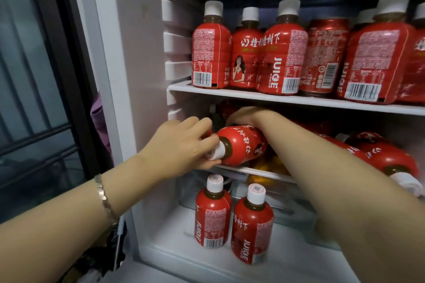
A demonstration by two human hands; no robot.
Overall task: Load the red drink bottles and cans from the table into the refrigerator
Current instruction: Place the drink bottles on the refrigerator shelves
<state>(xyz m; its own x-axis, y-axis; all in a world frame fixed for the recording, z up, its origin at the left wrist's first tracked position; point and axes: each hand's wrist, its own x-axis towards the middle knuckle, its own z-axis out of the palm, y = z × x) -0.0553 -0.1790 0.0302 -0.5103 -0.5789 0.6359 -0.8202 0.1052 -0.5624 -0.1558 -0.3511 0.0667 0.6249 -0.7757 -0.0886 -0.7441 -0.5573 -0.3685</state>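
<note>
A red juice bottle (241, 143) lies on its side on the middle shelf (250, 171) of the open refrigerator, white cap toward me. My left hand (181, 145) grips its cap and neck. My right hand (247, 115) reaches over that bottle to the back of the shelf; its fingers are hidden behind the bottle. More red bottles (388, 158) lie on their sides to the right. The top shelf (264, 96) carries several upright red bottles and a red can (324, 55). Two upright bottles (212, 211) stand on the fridge floor.
The fridge's left wall (138, 64) with its shelf rails is close beside my left hand. A clear drawer (287, 200) holding something orange sits under the middle shelf. A dark window frame (69, 64) is at the left.
</note>
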